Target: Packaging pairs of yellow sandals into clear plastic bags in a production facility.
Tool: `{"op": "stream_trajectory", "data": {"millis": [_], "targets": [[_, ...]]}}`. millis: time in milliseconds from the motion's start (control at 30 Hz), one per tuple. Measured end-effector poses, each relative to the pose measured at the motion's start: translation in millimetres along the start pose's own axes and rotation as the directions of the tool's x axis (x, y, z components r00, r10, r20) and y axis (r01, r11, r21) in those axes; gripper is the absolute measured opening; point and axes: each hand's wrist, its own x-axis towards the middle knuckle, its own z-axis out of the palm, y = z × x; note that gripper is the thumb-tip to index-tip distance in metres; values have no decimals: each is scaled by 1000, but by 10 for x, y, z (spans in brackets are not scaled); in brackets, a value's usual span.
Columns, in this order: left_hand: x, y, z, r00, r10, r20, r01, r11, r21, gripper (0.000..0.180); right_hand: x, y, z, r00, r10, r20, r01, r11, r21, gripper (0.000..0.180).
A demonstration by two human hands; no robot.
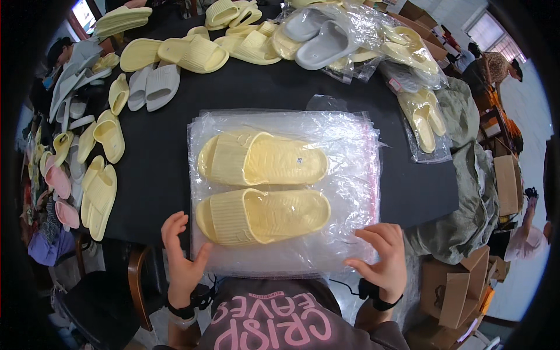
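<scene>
A pair of pale yellow slide slippers, an upper one (pixel 286 158) and a lower one (pixel 291 216), lies side by side with the toes to the left. They rest on a stack of clear plastic bags (pixel 350 175); glossy film seems to cover them, though I cannot tell for sure that they are inside the top bag. At the stack's lower left edge is my left hand (pixel 185 256), open, fingers apart, near the lower slipper's toe. My right hand (pixel 382 256) is open by the lower right edge, its fingers curved over the bags. Neither hand holds anything.
Yellow slippers (pixel 195 53) and grey slippers (pixel 158 86) line the black table's (pixel 151 175) far and left sides. Bagged slippers (pixel 423 116) lie at right. Beyond are green cloth (pixel 466 198), cardboard boxes (pixel 452 291) and a chair (pixel 111 286). Other people work farther off.
</scene>
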Motion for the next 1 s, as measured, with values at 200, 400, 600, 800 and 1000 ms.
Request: {"op": "stream_trajectory", "data": {"millis": [200,400,600,800,1000], "targets": [[61,-119,348,973,99,210,-120,989,91,74,-29,140,322,996,85,28,-89,968,235,19],[8,-197,450,960,98,263,-158,963,217,80,-73,94,173,906,267,330,-406,773,488,12],[42,-193,461,960,107,260,-163,965,207,80,-98,175,-6,926,208,314,-324,865,382,14],[-9,-223,456,965,83,249,-143,962,231,83,-123,117,-234,895,196,400,-302,927,221,19],[18,-210,444,961,96,258,-149,970,194,81,-100,364,-218,868,72,491,-364,766,530,28]]}}
